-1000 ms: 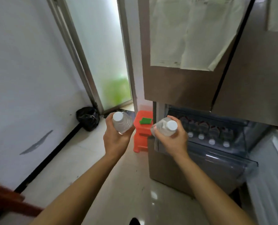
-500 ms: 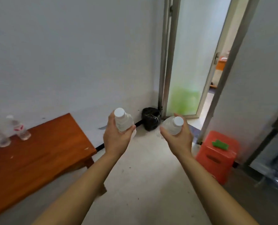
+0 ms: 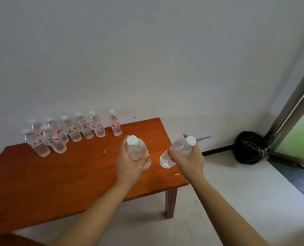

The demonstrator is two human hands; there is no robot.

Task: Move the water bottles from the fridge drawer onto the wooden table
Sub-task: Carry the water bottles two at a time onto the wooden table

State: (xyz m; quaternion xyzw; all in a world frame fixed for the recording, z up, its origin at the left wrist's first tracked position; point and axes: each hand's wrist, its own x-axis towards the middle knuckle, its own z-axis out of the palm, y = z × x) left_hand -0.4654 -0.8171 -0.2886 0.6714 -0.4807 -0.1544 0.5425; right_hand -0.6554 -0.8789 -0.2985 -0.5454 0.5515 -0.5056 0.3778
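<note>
Now each hand carries one bottle. The left hand [image 3: 129, 167] has fingers and thumb wrapped round the body of the left bottle [image 3: 137, 151], cap up and close to upright. The right hand [image 3: 188, 160] grips the right bottle [image 3: 178, 150] near its shoulder, tilted so its base leans toward the left hand. Holding them by the body likely leaves the bases free to set straight down.

Both hands hang over the right end of the wooden table [image 3: 58, 174]. Beyond and left of the left hand, the standing bottles [image 3: 73, 130] crowd the wall side, probably to keep the near part free. A black bag [image 3: 248, 150] lies well to the right of the right hand.

Half a second earlier the table sat far left of the hands. A second earlier the fridge drawer was just beside the right hand. The grips look unchanged.
</note>
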